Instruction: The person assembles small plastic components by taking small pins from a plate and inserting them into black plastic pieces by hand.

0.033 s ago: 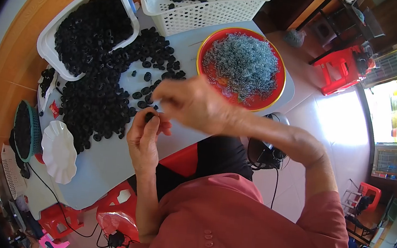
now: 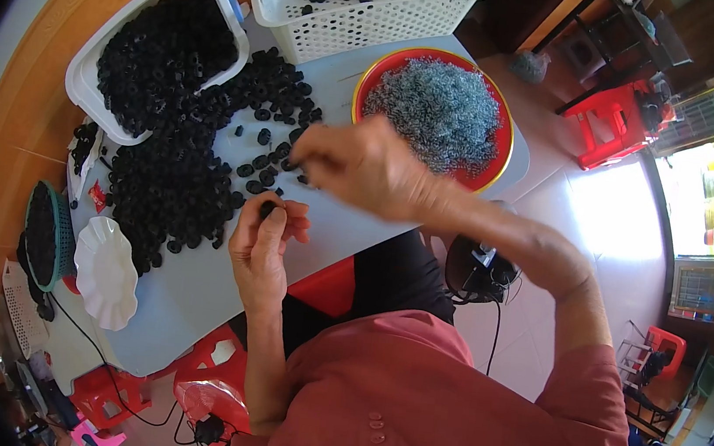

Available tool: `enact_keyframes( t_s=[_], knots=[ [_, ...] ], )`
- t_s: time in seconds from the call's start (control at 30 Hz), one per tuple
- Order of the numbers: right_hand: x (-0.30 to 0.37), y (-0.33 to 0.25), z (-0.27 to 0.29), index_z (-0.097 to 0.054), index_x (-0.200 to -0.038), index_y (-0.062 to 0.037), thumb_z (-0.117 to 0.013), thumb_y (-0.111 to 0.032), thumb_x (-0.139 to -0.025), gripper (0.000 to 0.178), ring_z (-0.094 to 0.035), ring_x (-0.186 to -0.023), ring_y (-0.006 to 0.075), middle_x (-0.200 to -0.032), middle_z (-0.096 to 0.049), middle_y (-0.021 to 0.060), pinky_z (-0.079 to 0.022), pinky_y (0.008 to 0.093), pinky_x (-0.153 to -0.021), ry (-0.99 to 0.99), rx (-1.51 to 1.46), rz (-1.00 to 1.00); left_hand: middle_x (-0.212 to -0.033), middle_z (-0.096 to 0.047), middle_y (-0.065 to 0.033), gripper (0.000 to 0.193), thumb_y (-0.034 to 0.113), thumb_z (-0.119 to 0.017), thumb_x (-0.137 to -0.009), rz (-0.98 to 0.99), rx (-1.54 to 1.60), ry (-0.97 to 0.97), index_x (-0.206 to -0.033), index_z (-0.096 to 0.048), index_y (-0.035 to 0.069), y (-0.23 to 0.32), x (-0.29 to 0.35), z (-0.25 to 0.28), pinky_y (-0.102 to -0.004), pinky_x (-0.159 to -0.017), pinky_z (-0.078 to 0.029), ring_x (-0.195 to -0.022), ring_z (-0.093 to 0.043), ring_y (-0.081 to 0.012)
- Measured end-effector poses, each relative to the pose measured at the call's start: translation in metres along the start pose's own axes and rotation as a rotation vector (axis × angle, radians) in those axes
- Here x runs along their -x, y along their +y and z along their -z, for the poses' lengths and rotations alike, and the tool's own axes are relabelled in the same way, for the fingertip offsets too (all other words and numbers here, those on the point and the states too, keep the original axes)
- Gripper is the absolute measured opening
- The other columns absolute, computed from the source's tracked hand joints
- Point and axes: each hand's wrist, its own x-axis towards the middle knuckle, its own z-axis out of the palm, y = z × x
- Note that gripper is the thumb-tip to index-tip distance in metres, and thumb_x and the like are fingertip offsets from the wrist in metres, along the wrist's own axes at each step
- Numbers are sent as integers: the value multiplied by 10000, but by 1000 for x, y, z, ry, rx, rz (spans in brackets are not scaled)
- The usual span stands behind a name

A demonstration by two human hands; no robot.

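My left hand (image 2: pixel 259 252) is closed on a small round black plastic piece (image 2: pixel 267 208), pinched between thumb and fingers above the table's near edge. My right hand (image 2: pixel 363 166), smeared by motion, hovers a little farther off and to the right, its fingers drawn together. Something dark shows at its fingertips, but I cannot make out what it is or whether it is held. Beneath and beside those fingertips lie loose black pieces (image 2: pixel 260 162). A big heap of similar pieces (image 2: pixel 170 197) spreads over the left of the table.
A white tub (image 2: pixel 81 90) heaped with black pieces stands far left. At the back is a white perforated basket (image 2: pixel 379 32). A red basin (image 2: pixel 495 173) holds many small metallic springs (image 2: pixel 436 109). A white scalloped dish (image 2: pixel 107 274) and a green basket (image 2: pixel 65 234) sit at the left.
My right hand has moved slightly up and away from my left hand, leaving a wider gap between them. My left hand stays where it was, with the black piece.
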Motion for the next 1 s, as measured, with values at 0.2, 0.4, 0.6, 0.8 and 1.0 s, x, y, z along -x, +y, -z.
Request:
enact_keyframes(
  t_s=[0.2, 0.4, 0.6, 0.8, 1.0],
  knots=[
    [10, 40, 56, -678, -874, -57, -645, -81, -805, 80, -529, -917, 202, -878, -616, 58, -389, 380, -833, -400, 827, -52, -905, -652, -141, 255, 171, -483, -981, 31, 104, -55, -1103, -560, -39, -3, 0, -3, -303, -671, -493, -752, -596, -176],
    [21, 37, 65, -700, -844, -90, -760, -176, -761, 134, -532, -890, 157, -833, -619, 28, -393, 360, -810, -265, 820, -21, -916, -651, -143, 294, 186, -474, -989, 12, -15, -17, -1149, -558, -47, -4, 0, -5, -305, -679, -497, -753, -593, -178],
    [17, 32, 55, -709, -834, -73, -744, -166, -771, 118, -548, -895, 166, -833, -645, 28, -391, 355, -851, -475, 834, 60, -906, -653, -130, 275, 161, -500, -979, -19, -25, 1, -1145, -582, -43, -10, 1, -4, -305, -685, -506, -758, -595, -170],
    [12, 41, 45, -696, -821, -62, -711, -152, -789, 96, -557, -814, 173, -736, -611, 61, -393, 354, -831, -385, 799, 125, -895, -654, -123, 263, 152, -504, -978, 1, 12, -6, -1140, -585, -38, -13, 3, -7, -303, -680, -507, -754, -600, -171],
    [0, 27, 49, -670, -930, 2, -634, -30, -831, 110, -645, -723, 90, -808, -693, 78, -523, 239, -665, -182, 26, -401, -924, -655, -131, 280, 168, -479, -989, 61, 29, -57, -1153, -559, -45, -15, 2, -11, -300, -710, -507, -791, -606, -172]
  ],
)
